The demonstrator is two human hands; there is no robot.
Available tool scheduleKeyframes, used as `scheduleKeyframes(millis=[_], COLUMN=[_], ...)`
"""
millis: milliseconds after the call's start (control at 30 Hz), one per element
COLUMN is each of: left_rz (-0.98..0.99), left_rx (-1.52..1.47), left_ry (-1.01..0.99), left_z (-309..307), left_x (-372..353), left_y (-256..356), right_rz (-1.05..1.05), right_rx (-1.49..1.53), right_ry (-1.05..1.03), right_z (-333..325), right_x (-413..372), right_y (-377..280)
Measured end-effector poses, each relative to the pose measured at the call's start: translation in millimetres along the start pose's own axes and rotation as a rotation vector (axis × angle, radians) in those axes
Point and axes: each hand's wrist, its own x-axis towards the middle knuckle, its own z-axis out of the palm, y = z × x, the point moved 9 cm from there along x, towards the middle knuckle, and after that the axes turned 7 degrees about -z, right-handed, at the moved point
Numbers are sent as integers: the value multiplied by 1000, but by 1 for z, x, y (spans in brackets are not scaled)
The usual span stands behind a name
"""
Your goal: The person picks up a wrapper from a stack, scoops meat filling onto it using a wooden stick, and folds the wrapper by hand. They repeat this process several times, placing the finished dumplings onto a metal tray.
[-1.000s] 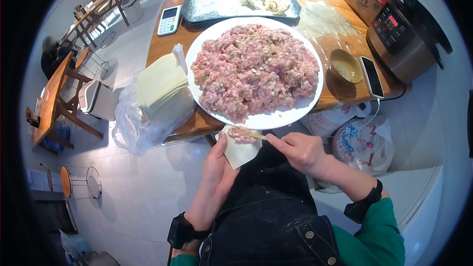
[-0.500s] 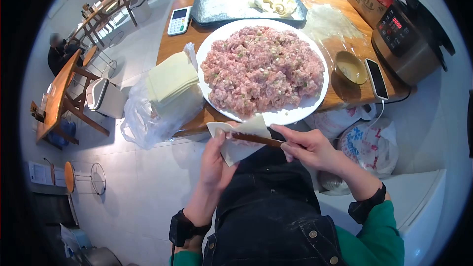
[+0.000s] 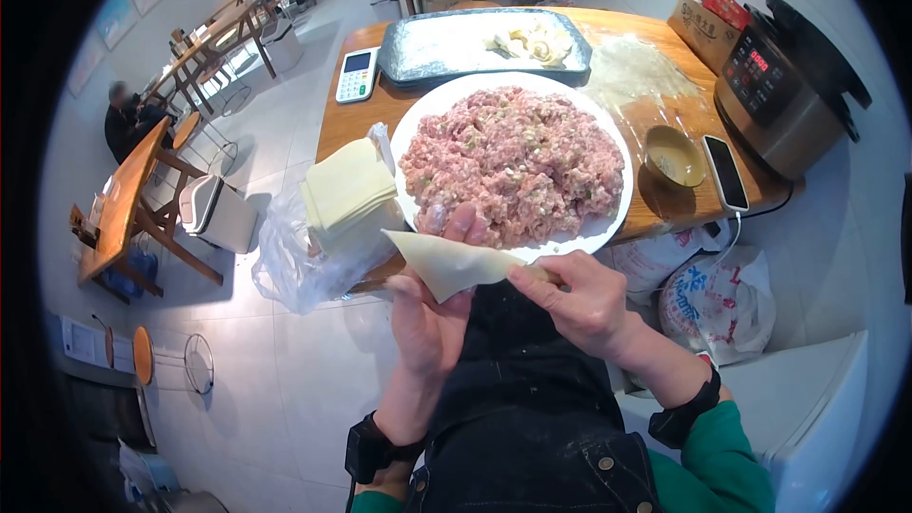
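A thin dough wrapper (image 3: 445, 264), folded over, lies across my left hand (image 3: 426, 325). That hand is palm up, its fingers stretched out behind the dough and its thumb apart. My right hand (image 3: 587, 302) is closed at the wrapper's right end, around a wooden stick (image 3: 544, 274) that is mostly hidden by the dough and fingers. Just beyond, minced meat filling (image 3: 513, 157) with green bits is heaped on a large white plate (image 3: 616, 220). Left of the plate sits a stack of square wrappers (image 3: 347, 188) on a clear plastic bag (image 3: 290, 261).
A floured tray (image 3: 427, 43) holds folded dumplings (image 3: 537, 42) behind the plate. A card terminal (image 3: 357, 74) stands at left; a bowl (image 3: 674, 154), phone (image 3: 726, 173) and electric cooker (image 3: 784, 85) are at right. White bags (image 3: 717, 299) lie below the table's right side.
The wrapper, earlier spread flat with the stick pressing filling onto it, is now folded over. My left fingers have opened out from under it. The view has tilted up slightly.
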Motion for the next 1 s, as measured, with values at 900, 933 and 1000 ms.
scheduleKeyframes(millis=[900,933,1000], left_rz=[-310,-296,-285], left_rx=[648,653,654], left_ry=[304,300,293], left_z=[-33,-31,-28], left_x=[0,1,1], left_y=[-46,-46,-48], right_rz=[839,810,784], right_rx=[514,535,553], right_ry=[-77,-156,-235], right_z=[-42,-28,-10], right_x=[-72,-63,-54], right_y=[123,102,84])
